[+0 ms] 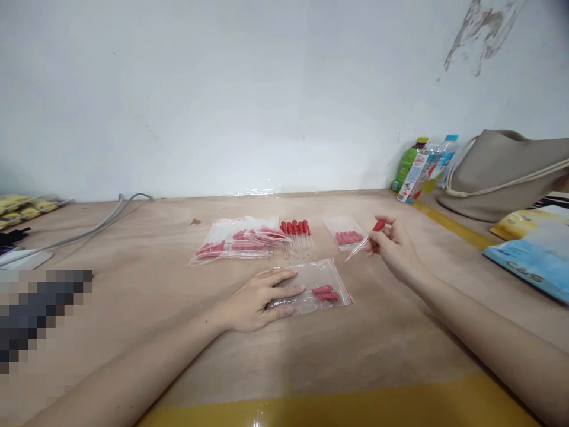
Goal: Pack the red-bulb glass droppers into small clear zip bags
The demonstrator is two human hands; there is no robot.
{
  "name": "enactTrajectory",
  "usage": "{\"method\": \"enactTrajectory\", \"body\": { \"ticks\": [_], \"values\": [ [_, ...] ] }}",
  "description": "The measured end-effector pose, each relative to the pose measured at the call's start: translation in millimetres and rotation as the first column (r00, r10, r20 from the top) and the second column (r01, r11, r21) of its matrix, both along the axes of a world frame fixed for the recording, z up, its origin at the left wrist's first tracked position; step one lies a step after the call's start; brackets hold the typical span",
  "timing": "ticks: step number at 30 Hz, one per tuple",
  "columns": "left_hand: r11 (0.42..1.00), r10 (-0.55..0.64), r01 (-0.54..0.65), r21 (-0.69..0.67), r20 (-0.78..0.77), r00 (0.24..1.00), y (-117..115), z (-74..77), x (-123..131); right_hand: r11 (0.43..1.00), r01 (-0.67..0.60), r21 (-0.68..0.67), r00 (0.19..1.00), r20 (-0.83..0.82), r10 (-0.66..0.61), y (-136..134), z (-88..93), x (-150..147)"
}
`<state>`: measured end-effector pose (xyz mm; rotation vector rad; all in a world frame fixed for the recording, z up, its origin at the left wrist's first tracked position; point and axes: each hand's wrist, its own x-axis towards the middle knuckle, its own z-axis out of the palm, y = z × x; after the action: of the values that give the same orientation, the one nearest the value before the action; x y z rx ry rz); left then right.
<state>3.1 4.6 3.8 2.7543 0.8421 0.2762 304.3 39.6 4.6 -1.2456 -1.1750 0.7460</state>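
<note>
My left hand (262, 298) lies flat with fingers stretched out on a clear zip bag (313, 287) that holds two red-bulbed droppers (326, 292). My right hand (393, 244) pinches one glass dropper with a red bulb (367, 239), held tilted above the table, tip pointing down-left toward the bag. Behind the bag stands a loose row of several red-bulbed droppers (297, 235). Left of them lies a pile of filled zip bags (235, 241). Another filled bag (347, 233) lies just left of my right hand.
The wooden table (133, 261) has a yellow stripe along its front edge. Drink bottles (420, 168) and a beige bag (507, 172) stand at the back right, a blue and yellow packet (531, 249) at the right edge. Grey cables (93, 228) and yellow items (26, 206) are at left.
</note>
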Motion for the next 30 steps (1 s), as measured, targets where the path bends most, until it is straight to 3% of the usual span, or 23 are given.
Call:
{"method": "enactTrajectory", "body": {
  "ticks": [5, 10, 14, 18, 21, 25, 30],
  "values": [
    [1.000, -0.005, 0.005, 0.006, 0.006, 1.000, 0.5, -1.2, 0.2, 0.981, -0.138, -0.134, 0.980, -0.162, 0.116, -13.1, -15.2, -22.9],
    [1.000, 0.020, -0.020, 0.006, -0.016, 1.000, -0.8, -0.7, 0.8, 0.924, -0.313, -0.221, 0.923, -0.301, 0.240, -23.5, -23.2, -34.6],
    [0.999, 0.035, -0.034, 0.014, -0.040, 0.999, -1.1, -0.7, 0.8, 0.872, -0.405, -0.275, 0.909, -0.222, 0.352, -24.6, -20.1, -26.2],
    [0.999, 0.037, -0.036, 0.017, -0.033, 0.999, -0.9, -1.1, 0.5, 0.762, -0.543, -0.354, 0.827, -0.068, 0.558, -22.7, -9.8, -13.6],
    [0.999, 0.031, -0.031, 0.022, -0.028, 0.999, -0.9, -0.9, 0.5, 0.729, -0.579, -0.365, 0.780, 0.015, 0.626, -23.1, -4.8, -11.2],
    [0.999, 0.025, -0.024, 0.031, -0.026, 0.999, -0.9, -1.2, 0.2, 0.794, -0.531, -0.296, 0.776, 0.205, 0.596, -25.2, -10.8, -22.0],
    [0.999, 0.020, -0.020, 0.035, -0.021, 1.000, 0.1, -2.0, -0.2, 0.919, -0.358, -0.162, 0.848, 0.354, 0.393, -22.4, -25.6, -36.5]
  ]
}}
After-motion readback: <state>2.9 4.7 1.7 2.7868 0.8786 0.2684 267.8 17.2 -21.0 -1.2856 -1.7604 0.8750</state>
